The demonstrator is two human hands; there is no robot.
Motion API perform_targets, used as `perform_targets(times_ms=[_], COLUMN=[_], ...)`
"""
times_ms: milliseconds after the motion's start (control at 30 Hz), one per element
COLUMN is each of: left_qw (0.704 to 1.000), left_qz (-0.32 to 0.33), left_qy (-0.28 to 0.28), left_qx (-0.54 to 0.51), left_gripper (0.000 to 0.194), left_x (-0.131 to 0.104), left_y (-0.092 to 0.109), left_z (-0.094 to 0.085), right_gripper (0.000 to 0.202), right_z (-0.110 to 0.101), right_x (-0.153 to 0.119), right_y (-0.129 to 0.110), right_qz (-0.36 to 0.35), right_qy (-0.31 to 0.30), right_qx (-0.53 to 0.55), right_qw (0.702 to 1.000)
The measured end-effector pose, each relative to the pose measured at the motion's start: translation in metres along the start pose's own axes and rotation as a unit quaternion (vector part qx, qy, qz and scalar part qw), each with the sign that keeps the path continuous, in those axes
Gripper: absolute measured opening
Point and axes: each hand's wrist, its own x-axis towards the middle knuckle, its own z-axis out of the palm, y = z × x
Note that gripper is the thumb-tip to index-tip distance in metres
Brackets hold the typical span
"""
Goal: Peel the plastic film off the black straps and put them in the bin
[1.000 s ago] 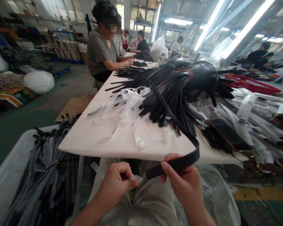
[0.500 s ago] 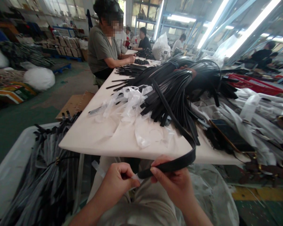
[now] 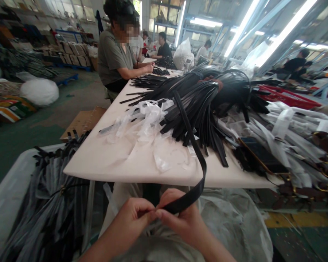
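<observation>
A long flat black strap (image 3: 197, 153) hangs from the dark bundle on the table and curves down over the front edge. My right hand (image 3: 182, 216) is closed on its near end, thumb on one side and fingers behind. Fingertip to fingertip with it, my left hand (image 3: 136, 214) is pinched at the strap's tip. The clear plastic film seen there a moment ago is now mostly hidden by the fingers. Both hands are above my lap, just off the table's front edge. The bundle of black straps (image 3: 205, 105) lies beyond them.
Crumpled clear plastic sleeves (image 3: 150, 116) lie on the pale table (image 3: 109, 160). A phone (image 3: 262, 156) rests to the right, beside plastic-wrapped straps (image 3: 297, 142). A white bin (image 3: 16, 178) of wrapped straps stands at lower left. A co-worker (image 3: 117, 54) works along the table's left side.
My hands have come together at the strap's tip; the right one moved left. The strap's hanging curve shifted left with it, and the plastic film between the hands dropped from sight.
</observation>
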Motion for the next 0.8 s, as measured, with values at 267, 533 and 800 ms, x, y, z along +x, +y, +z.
perform_targets(times_ms=[267,533,800], left_qw=[0.998,1.000,0.997], left_qz=[0.006,0.021,0.009], left_qy=[-0.020,0.005,0.054], left_qx=[0.058,0.014,0.054], left_gripper=[0.040,0.041,0.042], left_x=[-0.015,-0.020,-0.029], left_y=[0.010,0.006,0.013], left_z=[-0.014,-0.011,-0.017], right_gripper=[0.037,0.032,0.031], right_z=[-0.005,0.015,0.022], right_x=[-0.001,-0.004,-0.007], right_y=[-0.007,-0.019,-0.015], right_qz=[0.017,-0.126,-0.118], right_qy=[0.112,-0.019,0.069], right_qx=[-0.054,-0.127,-0.146], right_qw=[0.992,0.984,0.980])
